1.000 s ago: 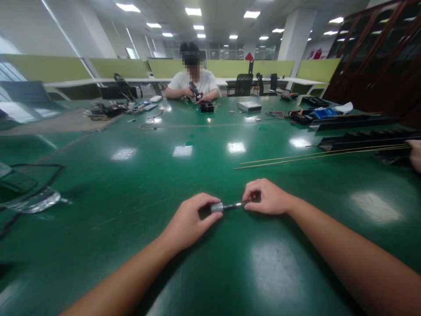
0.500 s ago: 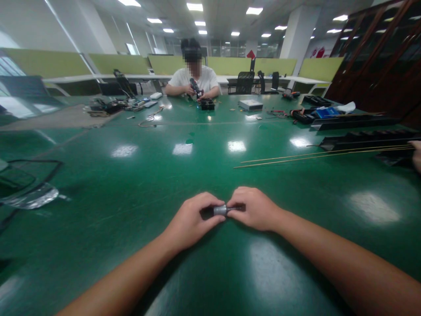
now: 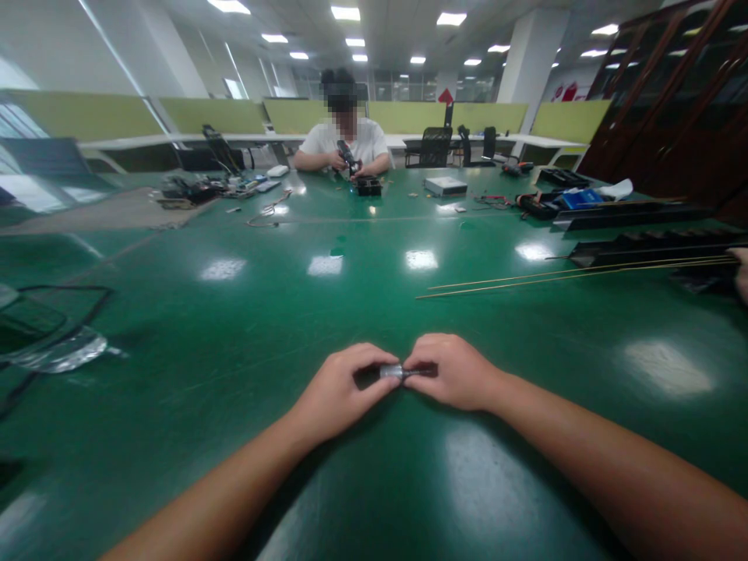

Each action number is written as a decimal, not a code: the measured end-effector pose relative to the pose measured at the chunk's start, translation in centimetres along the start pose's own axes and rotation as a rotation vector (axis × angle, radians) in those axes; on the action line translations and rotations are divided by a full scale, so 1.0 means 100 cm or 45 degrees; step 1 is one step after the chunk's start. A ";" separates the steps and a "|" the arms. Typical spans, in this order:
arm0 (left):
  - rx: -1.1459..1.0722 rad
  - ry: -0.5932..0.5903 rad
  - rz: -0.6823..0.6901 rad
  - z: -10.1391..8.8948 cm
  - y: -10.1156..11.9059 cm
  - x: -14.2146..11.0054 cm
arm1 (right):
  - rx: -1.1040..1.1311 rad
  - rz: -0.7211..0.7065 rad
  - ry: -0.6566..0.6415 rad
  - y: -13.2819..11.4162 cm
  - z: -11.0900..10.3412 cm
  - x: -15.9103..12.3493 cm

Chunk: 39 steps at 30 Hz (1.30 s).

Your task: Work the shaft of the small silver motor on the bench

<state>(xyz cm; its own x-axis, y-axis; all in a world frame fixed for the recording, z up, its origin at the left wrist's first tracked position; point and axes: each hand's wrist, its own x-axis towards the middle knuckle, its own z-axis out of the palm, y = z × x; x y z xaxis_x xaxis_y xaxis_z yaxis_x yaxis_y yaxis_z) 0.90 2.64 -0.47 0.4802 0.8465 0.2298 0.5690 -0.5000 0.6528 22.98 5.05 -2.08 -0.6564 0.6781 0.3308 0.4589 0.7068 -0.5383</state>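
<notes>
My left hand (image 3: 339,389) and my right hand (image 3: 449,372) meet low over the green table (image 3: 262,312), both with fingers curled. Between them lies a small silver metal cylinder (image 3: 390,372) with a thin dark shaft. My left fingers pinch the cylinder's left end. My right fingers close over the shaft end, hiding most of it.
Two long thin brass rods (image 3: 561,276) lie across the table beyond my right hand. Black trays (image 3: 643,248) stand at the right, with another person's hand (image 3: 741,273) at the edge. A clear bag with black cable (image 3: 52,339) sits left. A person (image 3: 344,140) works at the far side.
My right hand has slid left along the shaft until it touches my left hand. The exposed shaft has vanished under my fingers. Over the last half second little moved.
</notes>
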 end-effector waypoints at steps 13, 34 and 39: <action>0.012 -0.015 -0.002 0.000 0.000 -0.001 | 0.003 -0.015 0.006 0.000 -0.001 0.000; 0.083 0.016 -0.021 -0.002 0.001 -0.004 | 0.023 0.123 -0.045 0.004 -0.012 -0.001; 0.095 0.038 -0.030 -0.001 0.000 -0.005 | 0.000 0.116 -0.040 0.010 -0.018 -0.002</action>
<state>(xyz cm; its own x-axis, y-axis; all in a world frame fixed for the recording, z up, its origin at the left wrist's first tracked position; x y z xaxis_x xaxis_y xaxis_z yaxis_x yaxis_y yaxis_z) 0.62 2.25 -0.50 0.4469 0.8626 0.2371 0.6286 -0.4914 0.6028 24.64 5.96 -1.31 -0.6302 0.7330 0.2562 0.5176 0.6425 -0.5651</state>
